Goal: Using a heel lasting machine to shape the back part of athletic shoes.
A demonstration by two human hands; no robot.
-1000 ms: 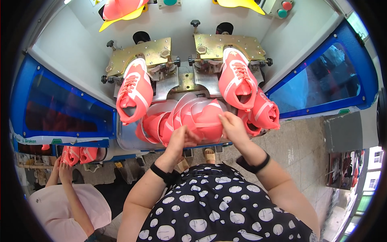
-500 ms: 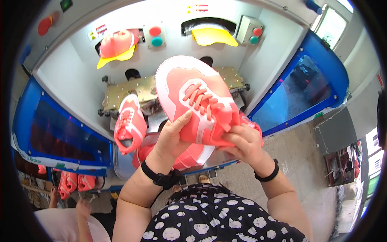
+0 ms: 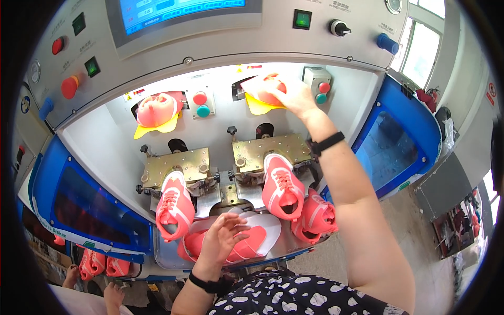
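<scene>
Holding a pink shoe top (image 3: 262, 88) in the right hand (image 3: 295, 98), longways to the left above the yellow flap (image 3: 261, 107), with the left hand (image 3: 222, 239) empty and loose, low by more pink tops (image 3: 248, 245).

In the machine (image 3: 189, 61), a shoe top (image 3: 258, 88) sits at the back wall's (image 3: 210, 135) right, under the right hand (image 3: 295, 98), and another at its left. Before the wall are two plates (image 3: 273, 151), each with a shoe (image 3: 281, 190) at its front edge. Loose tops (image 3: 257, 241) lie on the tray's (image 3: 165, 255) middle, more shoes (image 3: 315, 216) at its right end.
</scene>
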